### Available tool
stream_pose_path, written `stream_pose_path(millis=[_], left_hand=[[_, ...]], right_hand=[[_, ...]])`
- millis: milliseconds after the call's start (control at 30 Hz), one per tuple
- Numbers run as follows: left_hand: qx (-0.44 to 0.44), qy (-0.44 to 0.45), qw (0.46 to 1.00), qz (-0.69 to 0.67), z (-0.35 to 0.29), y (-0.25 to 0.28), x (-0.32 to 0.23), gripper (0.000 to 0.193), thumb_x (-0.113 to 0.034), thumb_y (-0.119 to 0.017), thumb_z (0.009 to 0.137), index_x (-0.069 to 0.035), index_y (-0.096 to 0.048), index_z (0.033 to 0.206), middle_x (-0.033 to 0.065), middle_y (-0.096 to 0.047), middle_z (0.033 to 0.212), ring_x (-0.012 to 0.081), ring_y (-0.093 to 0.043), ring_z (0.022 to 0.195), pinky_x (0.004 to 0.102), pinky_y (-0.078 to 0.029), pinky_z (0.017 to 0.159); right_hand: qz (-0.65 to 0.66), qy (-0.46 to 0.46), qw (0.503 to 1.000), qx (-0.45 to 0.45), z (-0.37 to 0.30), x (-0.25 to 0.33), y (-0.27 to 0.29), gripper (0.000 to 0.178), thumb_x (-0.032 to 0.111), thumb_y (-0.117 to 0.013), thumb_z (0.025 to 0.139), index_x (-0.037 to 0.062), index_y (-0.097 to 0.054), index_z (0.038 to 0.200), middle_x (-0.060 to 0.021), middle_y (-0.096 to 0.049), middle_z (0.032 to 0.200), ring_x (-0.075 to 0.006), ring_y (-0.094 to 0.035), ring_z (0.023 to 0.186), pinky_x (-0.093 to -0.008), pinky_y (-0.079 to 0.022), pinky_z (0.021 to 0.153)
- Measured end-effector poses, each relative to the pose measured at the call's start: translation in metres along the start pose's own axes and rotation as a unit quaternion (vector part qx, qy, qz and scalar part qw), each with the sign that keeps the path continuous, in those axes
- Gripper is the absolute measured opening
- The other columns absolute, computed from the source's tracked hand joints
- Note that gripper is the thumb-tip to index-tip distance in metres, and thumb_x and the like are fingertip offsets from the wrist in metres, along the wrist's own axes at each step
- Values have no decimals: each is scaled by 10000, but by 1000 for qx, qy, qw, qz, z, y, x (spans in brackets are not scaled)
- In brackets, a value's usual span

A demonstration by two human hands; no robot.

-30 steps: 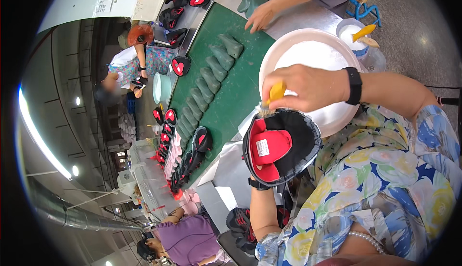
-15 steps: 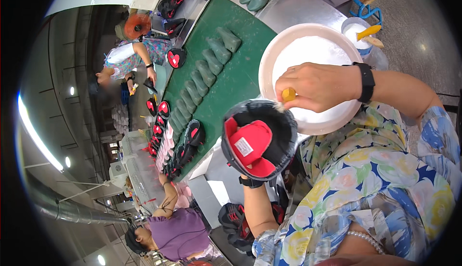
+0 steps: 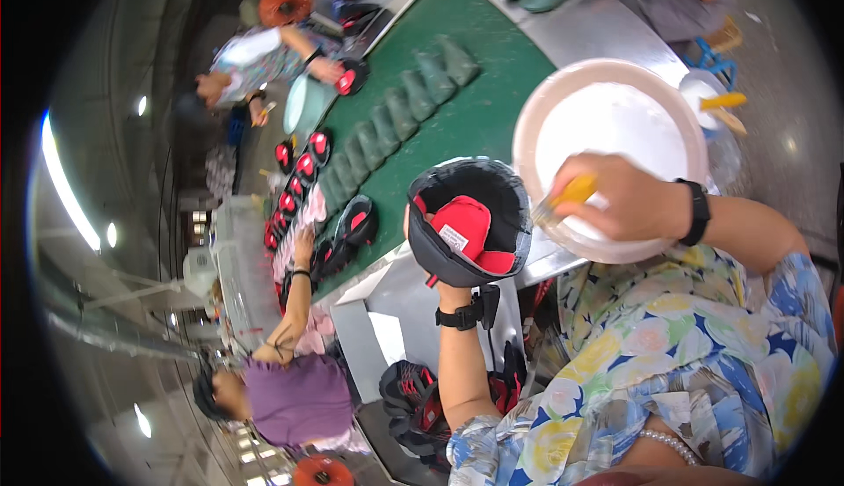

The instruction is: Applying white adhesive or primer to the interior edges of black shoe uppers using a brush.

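A black shoe upper (image 3: 457, 268) with a red lining and a small white label inside is held up in my left hand (image 3: 454, 296); most of that hand is hidden behind it. My right hand (image 3: 620, 194), slightly blurred, is closed round the yellow handle of a brush (image 3: 576, 190). The brush's bristles are at or just beside the upper's right rim, which looks whitish; I cannot tell whether they touch. Under my right hand stands a wide, pale pink basin (image 3: 531, 125) of white liquid.
Grey-green shoe lasts (image 3: 400, 115) stand in a row on the green conveyor belt (image 3: 492, 55), with more uppers (image 3: 308, 165) beyond. A tub with a yellow-handled brush (image 3: 723, 101) sits behind the basin. More shoes (image 3: 409, 389) lie below my left forearm. Co-workers (image 3: 299, 398) work alongside.
My right hand and brush have shifted right and slightly down. The upper has tilted, showing more of its outer side. The view has shifted too. A far co-worker's hand now reaches an upper on the belt.
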State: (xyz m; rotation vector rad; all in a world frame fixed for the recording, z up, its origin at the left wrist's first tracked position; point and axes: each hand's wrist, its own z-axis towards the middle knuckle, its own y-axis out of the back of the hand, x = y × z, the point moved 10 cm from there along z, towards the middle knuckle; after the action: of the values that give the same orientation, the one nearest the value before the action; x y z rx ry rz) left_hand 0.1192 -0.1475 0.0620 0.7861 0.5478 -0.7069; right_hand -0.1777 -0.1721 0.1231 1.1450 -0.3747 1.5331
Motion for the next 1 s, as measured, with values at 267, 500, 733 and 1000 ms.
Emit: stream_pose_path(millis=[267, 500, 733, 1000], left_hand=[[-11, 355, 889, -288, -1, 51, 215, 347, -30, -486, 993, -143, -433, 1317, 56, -620, 1018, 158, -623, 714, 307, -548, 565], [-193, 383, 901, 63, -1, 188, 359, 672, -12, -525, 914, -115, -270, 1527, 173, -570, 1268, 285, -629, 1048, 447, -531, 893], [32, 367, 708, 602, -56, 311, 257, 813, -333, -726, 791, -114, -390, 1498, 255, -510, 1381, 415, -463, 1304, 470, -369, 1075], [137, 552, 641, 514, -297, 393, 165, 649, -617, -783, 673, -202, -712, 1168, 98, -657, 1236, 372, -567, 1198, 542, -428, 998]], right_hand=[[134, -227, 963, -63, -24, -57, 56, 165, 85, -570, 984, 28, -532, 1135, -54, -611, 1044, -120, -586, 969, -260, -486, 853], [102, -280, 954, -35, -20, -94, 27, 129, 140, -549, 1014, 50, -540, 1105, -44, -593, 1035, -111, -576, 921, -238, -470, 793], [70, -287, 955, -20, -38, -143, 62, 149, 242, -526, 1050, 124, -536, 1141, -8, -580, 1054, -81, -532, 937, -238, -424, 795], [129, -240, 961, 53, -28, -113, 16, 139, 208, -526, 1036, 104, -519, 1129, -23, -579, 969, -84, -571, 894, -214, -461, 747]])
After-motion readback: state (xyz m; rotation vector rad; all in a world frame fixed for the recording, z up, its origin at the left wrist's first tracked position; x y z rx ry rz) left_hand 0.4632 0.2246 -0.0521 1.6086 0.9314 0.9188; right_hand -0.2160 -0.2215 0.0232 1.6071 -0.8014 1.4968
